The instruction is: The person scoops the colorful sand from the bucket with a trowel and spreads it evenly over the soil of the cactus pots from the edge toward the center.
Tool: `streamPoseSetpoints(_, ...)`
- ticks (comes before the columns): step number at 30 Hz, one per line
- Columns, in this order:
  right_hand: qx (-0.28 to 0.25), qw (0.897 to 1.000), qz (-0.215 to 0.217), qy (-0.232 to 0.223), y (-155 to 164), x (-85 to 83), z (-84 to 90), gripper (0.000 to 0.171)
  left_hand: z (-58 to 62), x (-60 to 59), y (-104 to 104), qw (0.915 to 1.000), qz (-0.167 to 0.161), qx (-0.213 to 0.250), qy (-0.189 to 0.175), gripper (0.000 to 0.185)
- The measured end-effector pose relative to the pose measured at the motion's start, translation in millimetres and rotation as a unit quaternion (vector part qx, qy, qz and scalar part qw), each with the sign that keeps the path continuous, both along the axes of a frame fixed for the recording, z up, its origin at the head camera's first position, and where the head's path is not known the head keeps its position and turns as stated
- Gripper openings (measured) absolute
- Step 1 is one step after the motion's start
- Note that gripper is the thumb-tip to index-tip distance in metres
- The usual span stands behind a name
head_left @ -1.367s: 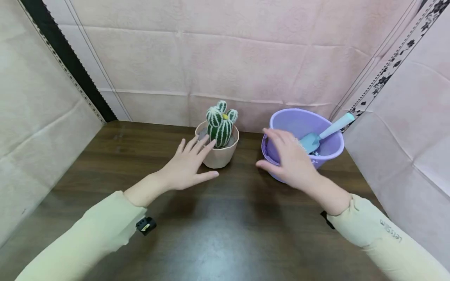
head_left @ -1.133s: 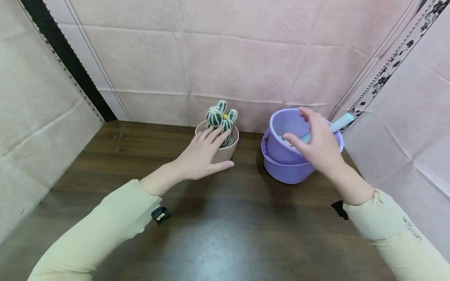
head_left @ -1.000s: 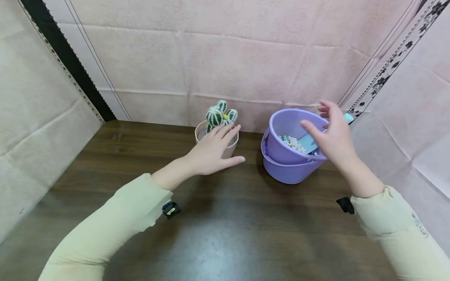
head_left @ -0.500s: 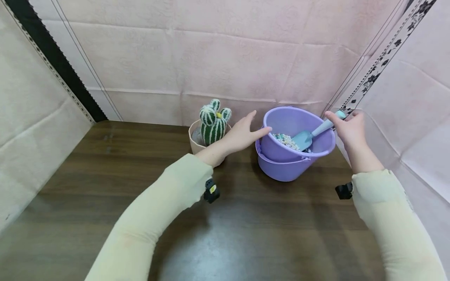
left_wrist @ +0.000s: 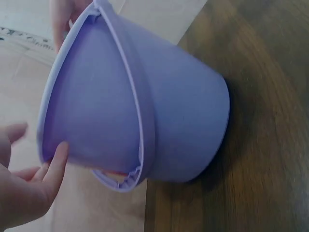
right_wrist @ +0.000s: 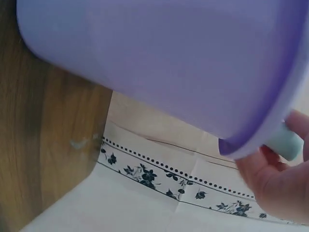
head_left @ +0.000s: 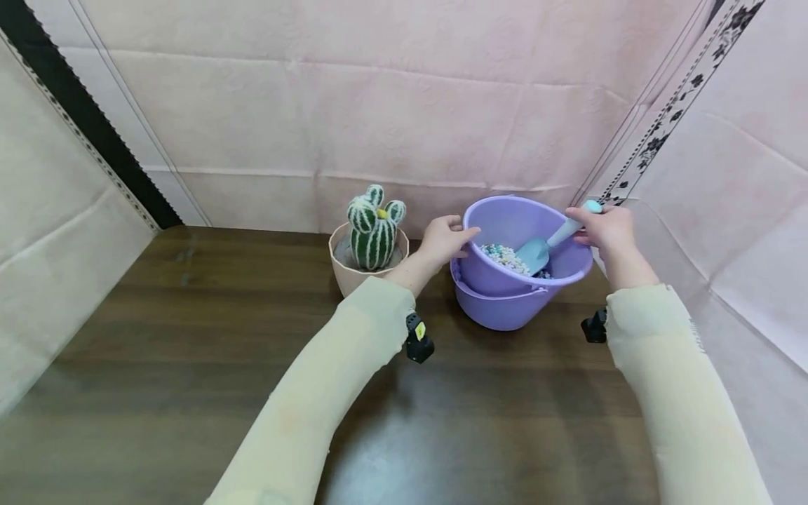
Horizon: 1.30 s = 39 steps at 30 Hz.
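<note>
Since the earlier frame, left hand [head_left: 444, 239] shifted from cactus pot [head_left: 353, 270] to grip bucket [head_left: 505, 308] rim; right hand [head_left: 606, 226] grasping scoop [head_left: 550, 243]; nothing scooped yet

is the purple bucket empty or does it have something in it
Not empty. The purple bucket holds a low heap of small pale beads at the bottom, with the blue scoop resting blade-down in them. It is far from full.

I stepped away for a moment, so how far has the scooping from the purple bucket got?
Barely begun. Done: both hands are in place. The left hand holds the purple bucket by its rim; the right hand grips the blue scoop, blade resting in the pebbles. Left: lifting any out; none visible outside the bucket.
</note>
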State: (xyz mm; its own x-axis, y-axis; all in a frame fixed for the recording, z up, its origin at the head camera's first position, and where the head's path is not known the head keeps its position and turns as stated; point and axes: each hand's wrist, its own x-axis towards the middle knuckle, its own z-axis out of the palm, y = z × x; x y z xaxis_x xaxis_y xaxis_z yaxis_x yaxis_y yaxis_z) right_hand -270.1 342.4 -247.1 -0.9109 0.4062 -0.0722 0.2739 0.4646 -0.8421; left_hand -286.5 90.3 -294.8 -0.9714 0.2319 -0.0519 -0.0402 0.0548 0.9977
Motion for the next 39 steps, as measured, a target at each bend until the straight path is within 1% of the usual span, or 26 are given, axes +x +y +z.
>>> streamPoseSetpoints(3, 0.035, 0.999, 0.0, 0.015, -5.6, -7.6, -6.2, 0.035, -2.6, -0.3, 4.6, 0.9993, 0.025, 0.026, -0.007, 0.05)
streamPoseSetpoints(4, 0.047, 0.999, -0.004, 0.019, -6.5, -9.7, -7.9, 0.03, -3.0, -0.2, 5.9, 0.9987, 0.034, 0.037, -0.011, 0.048)
streamPoseSetpoints(7, 0.106, 0.994, -0.028, 0.022, -6.9, -13.3, -11.4, 0.025, -3.7, 0.0, 9.0, 0.9955, 0.054, 0.071, -0.031, 0.048)
streamPoseSetpoints(8, 0.115, 0.993, -0.033, 0.023, -6.7, -13.9, -12.4, 0.024, -3.6, 0.3, 9.4, 0.9946, 0.059, 0.076, -0.04, 0.048)
streamPoseSetpoints(11, 0.109, 0.993, -0.034, 0.02, -4.7, -12.6, -13.0, 0.023, -3.1, -0.3, 12.1, 0.9933, 0.071, 0.073, -0.053, 0.047)
streamPoseSetpoints(13, 0.09, 0.995, -0.028, 0.024, -3.9, -11.2, -13.0, 0.022, -2.4, -1.4, 13.3, 0.9927, 0.078, 0.071, -0.059, 0.046)
streamPoseSetpoints(18, 0.042, 0.998, -0.008, 0.04, -6.4, -6.3, -16.0, 0.019, -3.6, -1.2, 13.0, 0.9915, 0.081, 0.076, -0.068, 0.046)
streamPoseSetpoints(23, -0.033, 0.998, 0.014, 0.048, -16.9, -2.0, -17.6, 0.013, -3.4, -1.6, 15.0, 0.9889, 0.088, 0.092, -0.077, 0.047)
streamPoseSetpoints(26, -0.063, 0.996, 0.013, 0.055, -23.1, -0.9, -17.7, 0.012, -2.3, -1.6, 14.6, 0.9882, 0.094, 0.089, -0.081, 0.047)
streamPoseSetpoints(29, -0.088, 0.994, 0.003, 0.063, -25.1, 0.4, -17.6, 0.011, -2.1, -1.1, 14.4, 0.987, 0.1, 0.089, -0.088, 0.046)
streamPoseSetpoints(32, -0.145, 0.987, -0.004, 0.073, -26.4, 1.4, -16.4, 0.011, -1.4, -0.3, 15.2, 0.9864, 0.103, 0.091, -0.091, 0.046)
streamPoseSetpoints(35, -0.228, 0.97, -0.011, 0.085, -28.7, 1.1, -15.7, 0.012, -0.8, 0.3, 15.2, 0.9869, 0.1, 0.086, -0.092, 0.045)
streamPoseSetpoints(37, -0.263, 0.961, -0.015, 0.086, -30.6, 0.9, -15.6, 0.012, -0.6, 0.8, 14.7, 0.9873, 0.098, 0.083, -0.093, 0.045)
streamPoseSetpoints(39, -0.282, 0.955, -0.021, 0.088, -32.2, 0.6, -15.6, 0.012, -0.6, 0.8, 13.9, 0.9875, 0.097, 0.082, -0.093, 0.046)
